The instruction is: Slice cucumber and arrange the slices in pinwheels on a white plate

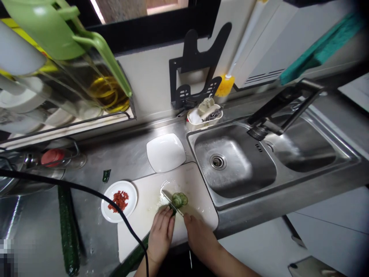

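My left hand (163, 227) is closed over a dark green cucumber (134, 256), which runs out under the wrist toward the lower left. In my right hand (198, 232) is a knife (169, 199), its blade against the cucumber's cut end just past my left fingertips. Thin cucumber slices (179, 199) lie overlapped to the right of the blade. All this rests on a white cutting board (144, 215), wet in places. The knife's handle is hidden in my right fist.
A white plate of red berries (104, 209) overlaps the board's left edge; a white square plate (165, 152) touches its back. Another cucumber (68, 234) and a cut cucumber end (106, 176) lie left. A double sink (213, 200) adjoins right. A black cable (95, 193) crosses the view.
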`<state>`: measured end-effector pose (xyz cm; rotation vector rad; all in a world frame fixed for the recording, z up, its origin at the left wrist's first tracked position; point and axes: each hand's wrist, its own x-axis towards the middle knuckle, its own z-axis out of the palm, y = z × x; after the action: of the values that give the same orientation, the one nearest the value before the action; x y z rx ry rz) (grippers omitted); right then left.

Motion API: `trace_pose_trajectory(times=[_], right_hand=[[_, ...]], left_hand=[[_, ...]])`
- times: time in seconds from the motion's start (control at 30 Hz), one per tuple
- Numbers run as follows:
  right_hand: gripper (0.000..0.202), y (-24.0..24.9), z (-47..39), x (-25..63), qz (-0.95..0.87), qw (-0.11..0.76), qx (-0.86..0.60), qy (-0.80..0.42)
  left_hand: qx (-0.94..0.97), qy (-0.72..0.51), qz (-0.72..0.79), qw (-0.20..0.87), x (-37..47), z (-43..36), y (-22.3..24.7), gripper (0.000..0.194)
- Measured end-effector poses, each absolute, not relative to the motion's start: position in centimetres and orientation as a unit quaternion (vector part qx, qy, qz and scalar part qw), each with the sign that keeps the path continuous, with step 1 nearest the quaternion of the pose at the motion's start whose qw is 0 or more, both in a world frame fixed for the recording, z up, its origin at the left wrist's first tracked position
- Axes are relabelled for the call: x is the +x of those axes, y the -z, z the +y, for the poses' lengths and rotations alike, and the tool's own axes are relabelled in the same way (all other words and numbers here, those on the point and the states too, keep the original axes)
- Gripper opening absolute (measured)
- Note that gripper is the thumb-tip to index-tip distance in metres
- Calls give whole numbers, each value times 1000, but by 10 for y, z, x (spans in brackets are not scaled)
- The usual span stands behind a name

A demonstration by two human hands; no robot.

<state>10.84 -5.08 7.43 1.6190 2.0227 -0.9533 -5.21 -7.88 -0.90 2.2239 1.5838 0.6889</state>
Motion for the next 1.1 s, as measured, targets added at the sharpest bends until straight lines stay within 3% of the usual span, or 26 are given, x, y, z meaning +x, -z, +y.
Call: trace_pose_trajectory(times=[0.33,0.73,1.1], right_hand=[[52,-107,-74,125,695,212,585,359],[48,-97,-91,135,702,168,590,360],[51,-113,-70,127,700,229,573,360]], left_hand=[[764,-242,574,169,-51,-81,6,24],[770,-244,564,170,-52,-80,6,24],[775,-237,563,160,-51,-79,5,22]])
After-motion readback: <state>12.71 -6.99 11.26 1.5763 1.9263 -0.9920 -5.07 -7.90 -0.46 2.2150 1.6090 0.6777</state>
